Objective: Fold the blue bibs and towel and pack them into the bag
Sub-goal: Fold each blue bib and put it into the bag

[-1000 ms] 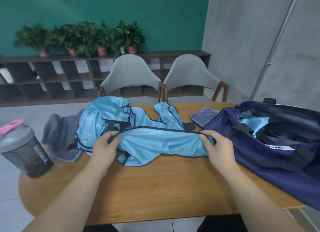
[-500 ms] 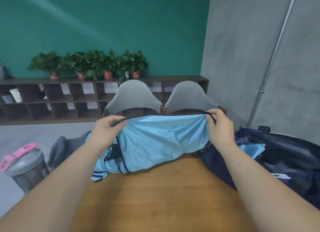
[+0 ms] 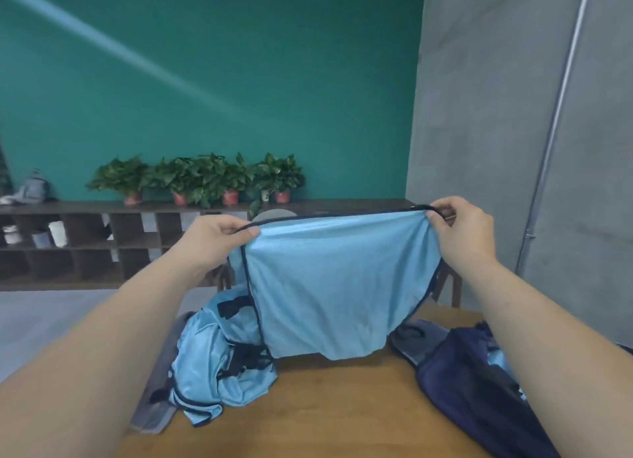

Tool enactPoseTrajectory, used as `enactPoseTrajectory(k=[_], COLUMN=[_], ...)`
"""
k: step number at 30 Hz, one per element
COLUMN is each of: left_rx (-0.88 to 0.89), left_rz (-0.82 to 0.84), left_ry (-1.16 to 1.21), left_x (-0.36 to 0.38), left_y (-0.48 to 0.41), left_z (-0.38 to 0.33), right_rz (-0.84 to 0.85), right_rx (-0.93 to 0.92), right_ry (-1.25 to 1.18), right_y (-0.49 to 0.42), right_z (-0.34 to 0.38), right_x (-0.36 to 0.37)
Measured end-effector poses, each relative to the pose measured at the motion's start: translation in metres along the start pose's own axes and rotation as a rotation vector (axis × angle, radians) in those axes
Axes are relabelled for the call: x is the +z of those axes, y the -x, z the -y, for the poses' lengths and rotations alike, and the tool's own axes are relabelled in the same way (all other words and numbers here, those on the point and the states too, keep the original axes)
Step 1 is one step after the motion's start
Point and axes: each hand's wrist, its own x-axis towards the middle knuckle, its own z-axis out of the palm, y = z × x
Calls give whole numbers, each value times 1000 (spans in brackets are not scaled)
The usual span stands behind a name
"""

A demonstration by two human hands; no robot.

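A light blue bib (image 3: pixel 335 286) with dark trim hangs stretched in the air above the wooden table (image 3: pixel 325 406). My left hand (image 3: pixel 215 238) pinches its top left corner and my right hand (image 3: pixel 462 228) pinches its top right corner. Its lower edge hangs just above the tabletop. Another crumpled blue bib (image 3: pixel 219 365) lies on the table at the left, partly on a grey towel (image 3: pixel 154 420). The navy bag (image 3: pixel 479 382) sits open at the right, with a bit of blue fabric showing inside, partly hidden by my right forearm.
Behind the table a dark low shelf (image 3: pixel 85 245) carries several potted plants (image 3: pixel 205 180) against a green wall. A chair (image 3: pixel 274 214) peeks over the held bib. A grey wall with a metal pipe (image 3: pixel 561 91) stands at the right.
Both hands have lifted the bib from the table up into the air, holding its top edge taut. The view has tilted upward, and the shaker bottle has dropped out of sight.
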Motion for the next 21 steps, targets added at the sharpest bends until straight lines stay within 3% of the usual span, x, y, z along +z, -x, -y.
enactPoseTrajectory(k=[4,8,12,16,21], left_rx=[163,387,381,362,463], left_rz=[-129,-324,-383,-404,-435], left_ry=[-80,-615,-929,-923,-796], left_x=[-5,-12,-19,-27,-38], left_y=[-13,-26,-30,-33,-29], left_z=[-28,-50,-74,-95,-102], right_rz=[-17,-120,-127,-184,-178], right_rx=[-43,-51,-60,-74,-110], right_ry=[77,73,107,110,98], right_y=[-23,-35,-42,-52,-57], right_z=[15,39,59,74,85], right_x=[-9,-18,-26,-36,-51])
